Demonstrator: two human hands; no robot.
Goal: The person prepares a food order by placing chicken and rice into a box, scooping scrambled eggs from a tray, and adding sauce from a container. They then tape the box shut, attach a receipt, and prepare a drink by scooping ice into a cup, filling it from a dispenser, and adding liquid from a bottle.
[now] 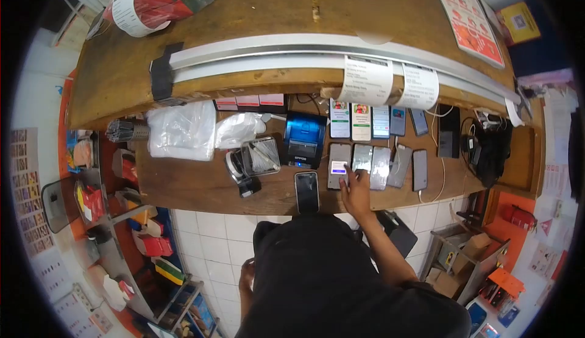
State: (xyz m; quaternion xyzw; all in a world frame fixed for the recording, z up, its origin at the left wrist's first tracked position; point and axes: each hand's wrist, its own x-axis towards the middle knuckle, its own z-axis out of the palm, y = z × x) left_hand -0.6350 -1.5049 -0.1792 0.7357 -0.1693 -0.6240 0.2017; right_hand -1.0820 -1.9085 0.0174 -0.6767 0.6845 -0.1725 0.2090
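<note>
Looking slippery, the touched phone (339, 155) by the printer (304, 140) is best side-held; right grip (345, 174) apart, left grip (247, 275) unclear.

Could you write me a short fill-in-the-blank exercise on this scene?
The lid of the printer is ____.
The person's ____ hand is at a phone with a lit screen.
In the view, the clear plastic bags lie to the ____ of the printer.
The floor tiles are ____.

Missing words: blue; right; left; white.
</note>
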